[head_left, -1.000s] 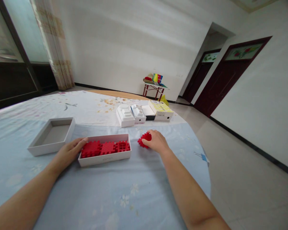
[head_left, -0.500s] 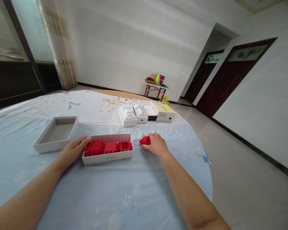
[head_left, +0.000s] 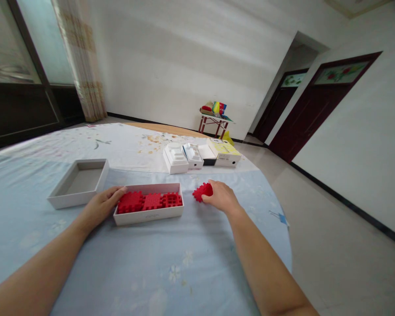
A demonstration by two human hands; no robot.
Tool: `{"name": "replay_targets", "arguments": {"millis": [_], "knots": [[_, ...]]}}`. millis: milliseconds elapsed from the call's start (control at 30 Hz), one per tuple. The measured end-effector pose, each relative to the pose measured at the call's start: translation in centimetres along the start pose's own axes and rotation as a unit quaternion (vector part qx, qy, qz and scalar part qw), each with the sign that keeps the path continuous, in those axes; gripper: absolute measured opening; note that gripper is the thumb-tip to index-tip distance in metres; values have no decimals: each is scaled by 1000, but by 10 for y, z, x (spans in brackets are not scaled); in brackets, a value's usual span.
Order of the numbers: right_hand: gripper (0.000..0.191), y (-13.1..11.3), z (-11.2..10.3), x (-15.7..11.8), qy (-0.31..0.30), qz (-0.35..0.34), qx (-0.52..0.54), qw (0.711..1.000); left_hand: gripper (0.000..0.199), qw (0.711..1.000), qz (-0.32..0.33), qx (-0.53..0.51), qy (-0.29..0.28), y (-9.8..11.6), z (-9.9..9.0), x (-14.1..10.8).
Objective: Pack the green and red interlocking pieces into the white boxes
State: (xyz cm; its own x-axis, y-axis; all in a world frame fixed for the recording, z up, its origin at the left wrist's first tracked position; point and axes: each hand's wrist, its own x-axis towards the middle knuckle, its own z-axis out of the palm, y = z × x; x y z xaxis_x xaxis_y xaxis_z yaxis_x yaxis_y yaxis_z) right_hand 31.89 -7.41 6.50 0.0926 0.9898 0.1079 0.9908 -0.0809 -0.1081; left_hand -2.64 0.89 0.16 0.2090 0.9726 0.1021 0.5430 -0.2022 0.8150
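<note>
A white open box (head_left: pixel 149 218) stands on the blue cloth in front of me. Inside lie several red toothed building blocks (head_left: pixel 152 202), one with a window-like grid. My left hand (head_left: pixel 103 204) grips the box at its left end, fingers at the rim. To the right of the box, my right hand (head_left: pixel 222 196) pinches another red building block (head_left: pixel 202 192) between thumb and fingers. That block is tilted, just above or touching the cloth; I cannot tell which. Part of it is hidden by the fingers.
A grey-lined box lid (head_left: pixel 95 177) rests behind my left hand. Farther back stand white boxes (head_left: pixel 177 166) with moulded inserts and a yellow-and-white box (head_left: pixel 228 159). The round table's edge curves down on the right, where a blue clip (head_left: pixel 282 218) sits.
My right hand has shifted slightly right with the red building block, which is now turned to show more of its face. My left hand stays on the box.
</note>
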Motion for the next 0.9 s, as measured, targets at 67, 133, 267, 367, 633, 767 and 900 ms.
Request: {"name": "replay_targets", "arguments": {"millis": [67, 133, 267, 367, 633, 767, 900], "knots": [[40, -3, -6, -4, 5, -33, 25, 999, 58, 1000, -1, 2, -1, -2, 0, 1], [39, -9, -7, -9, -11, -81, 41, 996, 58, 1000, 0, 4, 4, -2, 0, 0], [41, -22, 6, -15, -73, -187, 36, 979, 59, 1000, 4, 0, 3, 1, -1, -2], [47, -23, 18, -15, -123, -232, 38, 964, 59, 1000, 4, -4, -5, 3, -1, -3], [61, 0, 9, -8, -123, -201, 129, 963, 56, 1000, 5, -7, 3, 4, 0, -2], [71, -4, 14, -11, -144, -216, 105, 960, 57, 1000, 2, -2, 9, 6, 1, -3], [77, -14, 23, -12, -136, -225, 66, 962, 58, 1000, 5, 4, 6, 7, 0, -4]]}}
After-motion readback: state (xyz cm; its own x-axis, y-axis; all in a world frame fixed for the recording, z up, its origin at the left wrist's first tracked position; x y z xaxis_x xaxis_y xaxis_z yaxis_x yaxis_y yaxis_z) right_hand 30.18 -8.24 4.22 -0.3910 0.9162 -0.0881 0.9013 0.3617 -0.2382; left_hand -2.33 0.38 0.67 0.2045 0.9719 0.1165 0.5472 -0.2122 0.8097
